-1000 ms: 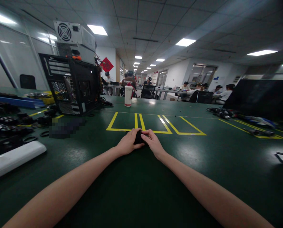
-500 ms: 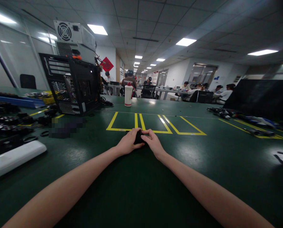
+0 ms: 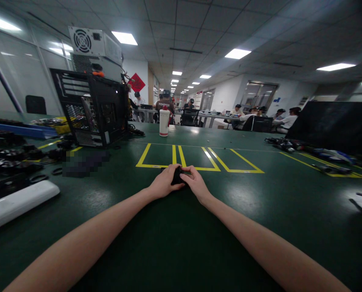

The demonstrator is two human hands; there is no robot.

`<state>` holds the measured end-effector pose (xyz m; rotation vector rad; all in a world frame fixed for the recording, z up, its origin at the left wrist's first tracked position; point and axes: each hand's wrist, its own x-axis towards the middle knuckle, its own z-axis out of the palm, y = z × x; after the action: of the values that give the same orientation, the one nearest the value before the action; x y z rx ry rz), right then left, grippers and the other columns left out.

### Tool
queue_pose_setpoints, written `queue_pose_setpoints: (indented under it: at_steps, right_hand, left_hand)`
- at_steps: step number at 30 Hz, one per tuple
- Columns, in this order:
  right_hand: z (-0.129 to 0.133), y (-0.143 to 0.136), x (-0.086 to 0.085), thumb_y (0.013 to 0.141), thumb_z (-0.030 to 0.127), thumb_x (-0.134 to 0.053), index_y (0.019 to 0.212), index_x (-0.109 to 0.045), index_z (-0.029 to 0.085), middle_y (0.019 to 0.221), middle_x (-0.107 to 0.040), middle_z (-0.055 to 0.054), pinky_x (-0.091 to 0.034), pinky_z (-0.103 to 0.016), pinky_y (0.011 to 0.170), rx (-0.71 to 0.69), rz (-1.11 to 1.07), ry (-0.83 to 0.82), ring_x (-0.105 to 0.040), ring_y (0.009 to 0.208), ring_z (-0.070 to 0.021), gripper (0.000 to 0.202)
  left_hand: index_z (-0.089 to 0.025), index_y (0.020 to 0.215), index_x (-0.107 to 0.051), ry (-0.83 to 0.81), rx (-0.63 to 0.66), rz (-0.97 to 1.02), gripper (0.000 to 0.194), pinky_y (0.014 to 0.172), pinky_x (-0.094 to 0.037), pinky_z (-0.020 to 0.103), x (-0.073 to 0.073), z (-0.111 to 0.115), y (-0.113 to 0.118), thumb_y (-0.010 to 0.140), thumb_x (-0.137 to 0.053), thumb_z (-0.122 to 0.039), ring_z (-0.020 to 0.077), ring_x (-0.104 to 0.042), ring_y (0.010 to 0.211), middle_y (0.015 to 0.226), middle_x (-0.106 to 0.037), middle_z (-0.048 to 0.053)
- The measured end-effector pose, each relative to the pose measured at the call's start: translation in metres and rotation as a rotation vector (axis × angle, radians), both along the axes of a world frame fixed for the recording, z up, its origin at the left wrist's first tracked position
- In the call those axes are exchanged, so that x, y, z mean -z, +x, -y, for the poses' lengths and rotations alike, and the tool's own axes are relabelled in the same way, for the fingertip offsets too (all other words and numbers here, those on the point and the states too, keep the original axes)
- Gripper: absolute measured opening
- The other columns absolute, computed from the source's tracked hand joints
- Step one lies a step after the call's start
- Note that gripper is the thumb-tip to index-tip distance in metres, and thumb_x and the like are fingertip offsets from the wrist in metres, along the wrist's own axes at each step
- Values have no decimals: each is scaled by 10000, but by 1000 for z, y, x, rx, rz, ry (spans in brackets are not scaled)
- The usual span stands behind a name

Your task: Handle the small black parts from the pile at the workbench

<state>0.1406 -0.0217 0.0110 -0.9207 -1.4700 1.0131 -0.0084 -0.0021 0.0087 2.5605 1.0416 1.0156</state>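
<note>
A: Where is the black part?
B: Between 2 hands: the left hand clasps it, the right hand pinches its side. Uneven pressure may make it slip.

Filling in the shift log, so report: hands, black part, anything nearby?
Left hand around black part. Right hand at its right side. Hands partly hide it. Bottle farther back.
</note>
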Motion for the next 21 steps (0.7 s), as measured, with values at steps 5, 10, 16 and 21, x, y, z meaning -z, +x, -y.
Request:
queue_pose_setpoints:
  at_steps: [5, 10, 16, 21]
  right_hand:
    - [2, 0, -1, 714, 269, -528, 781, -505, 199, 848, -538, 13, -420, -297, 802, -15, -21, 44, -543, 883, -146, 99]
    - [-3, 1, 3, 709, 250, -535, 933, -497, 211, 980, -531, -12, -397, -317, 860, 21, -1, 13, -523, 953, -153, 231]
    - [-2, 1, 2, 699, 252, -545, 879, -519, 210, 917, -552, 0, -415, -325, 825, 19, 22, 11, -540, 905, -160, 187]
    - [-1, 1, 1, 719, 258, -519, 779, -518, 196, 811, -536, 15, -427, -300, 792, 11, -1, 66, -546, 842, -139, 86]
  left_hand:
    - [-198, 1185, -283, 4, 1, -5, 600, 885, -374, 399, 1, -2, 0, 698, -591, -367, 238, -444, 1053, 1153, -419, 92]
    - [-191, 1182, -283, -2, -9, -14, 602, 873, -383, 400, 1, -2, 0, 699, -585, -383, 241, -449, 1042, 1141, -428, 95]
    - [-207, 1185, -283, -13, -9, -11, 592, 871, -386, 399, -1, 0, -1, 703, -584, -374, 238, -452, 1043, 1150, -422, 87]
    - [-201, 1184, -282, -7, -6, -11, 600, 868, -383, 404, 0, -1, 0, 698, -588, -373, 242, -453, 1041, 1145, -426, 89]
